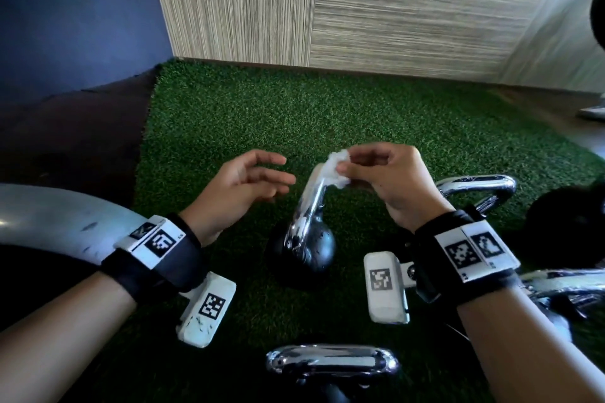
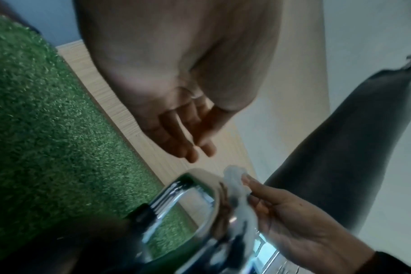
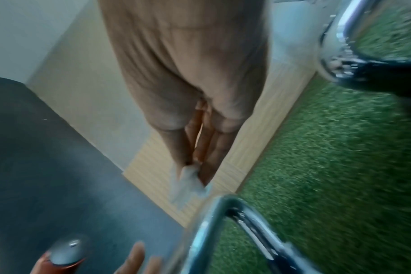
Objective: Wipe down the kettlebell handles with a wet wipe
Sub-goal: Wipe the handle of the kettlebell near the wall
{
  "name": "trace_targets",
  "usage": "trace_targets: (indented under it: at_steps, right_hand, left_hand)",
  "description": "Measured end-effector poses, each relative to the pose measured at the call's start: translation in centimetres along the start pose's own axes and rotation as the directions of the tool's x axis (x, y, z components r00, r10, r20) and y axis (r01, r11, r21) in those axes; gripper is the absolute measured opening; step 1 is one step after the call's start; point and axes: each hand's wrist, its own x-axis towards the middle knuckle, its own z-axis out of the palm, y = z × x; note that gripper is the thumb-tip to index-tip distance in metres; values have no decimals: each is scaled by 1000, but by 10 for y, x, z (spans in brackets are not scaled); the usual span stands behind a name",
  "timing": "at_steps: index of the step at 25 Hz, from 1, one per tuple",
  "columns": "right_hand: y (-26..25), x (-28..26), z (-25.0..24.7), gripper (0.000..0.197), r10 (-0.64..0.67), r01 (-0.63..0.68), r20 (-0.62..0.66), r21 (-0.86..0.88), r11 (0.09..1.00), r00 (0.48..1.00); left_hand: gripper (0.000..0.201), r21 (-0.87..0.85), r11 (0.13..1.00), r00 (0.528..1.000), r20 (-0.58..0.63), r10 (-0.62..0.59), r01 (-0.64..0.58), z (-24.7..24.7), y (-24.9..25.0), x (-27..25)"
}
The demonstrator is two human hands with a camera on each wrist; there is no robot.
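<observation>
A black kettlebell point(image 1: 316, 249) with a chrome handle point(image 1: 311, 203) stands on the green turf in the middle of the head view. My right hand point(image 1: 383, 180) pinches a crumpled white wet wipe point(image 1: 335, 168) against the top of that handle. The wipe point(image 2: 235, 187) and handle point(image 2: 200, 207) also show in the left wrist view, and the wipe point(image 3: 188, 181) hangs from my fingertips in the right wrist view. My left hand point(image 1: 248, 183) hovers just left of the handle, fingers relaxed, holding nothing.
Another chrome kettlebell handle point(image 1: 330, 361) lies near the front edge, and one more point(image 1: 481, 188) sits to the right behind my right wrist. A grey curved machine part point(image 1: 59, 219) is at left. Wood-pattern walls point(image 1: 393, 10) bound the turf point(image 1: 294, 114) behind.
</observation>
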Motion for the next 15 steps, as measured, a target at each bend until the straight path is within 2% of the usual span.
trace_targets:
  at_steps: [1, 2, 3, 5, 6, 7, 9, 10, 13, 15]
  right_hand:
    - [15, 6, -5, 30, 58, -58, -81, 6, 998, 995]
    - [32, 11, -8, 30, 114, -114, -141, 6, 993, 983]
    - [49, 14, -7, 29, 160, -166, -184, -17, 986, 970]
    - [77, 21, 2, 27, 220, -238, -220, -58, 970, 950]
    - [83, 22, 8, 25, 250, -262, -213, -26, 965, 944]
    - [86, 22, 14, 23, 288, -287, -192, 35, 957, 938]
    - [90, 21, 23, 15, 338, -317, -143, 150, 937, 930]
    - [93, 19, 25, 13, 344, -321, -115, 180, 930, 932]
    - [102, 16, 23, 21, 361, -348, -52, 167, 923, 931]
    - [98, 22, 23, 16, 366, -359, -68, 89, 929, 928]
  left_hand:
    - [52, 97, 994, 999, 12, -46, 45, -6, -15, 3]
    - [65, 210, 974, 992, 82, -99, 80, -10, -28, 5]
    - [77, 360, 931, 970, 196, -143, 65, -11, -41, 5]
    - [105, 591, 798, 899, 405, -168, -117, -5, -70, 4]
    - [114, 634, 745, 882, 451, -139, -207, 4, -83, 3]
    - [118, 658, 717, 896, 431, -108, -230, 15, -92, 0]
    - [117, 590, 793, 955, 295, -32, -155, 34, -109, -2]
    - [113, 533, 834, 970, 242, 12, -143, 39, -115, -3]
    - [99, 470, 868, 982, 167, 88, -158, 39, -122, -6]
    - [91, 426, 888, 981, 149, 121, -174, 42, -118, -9]
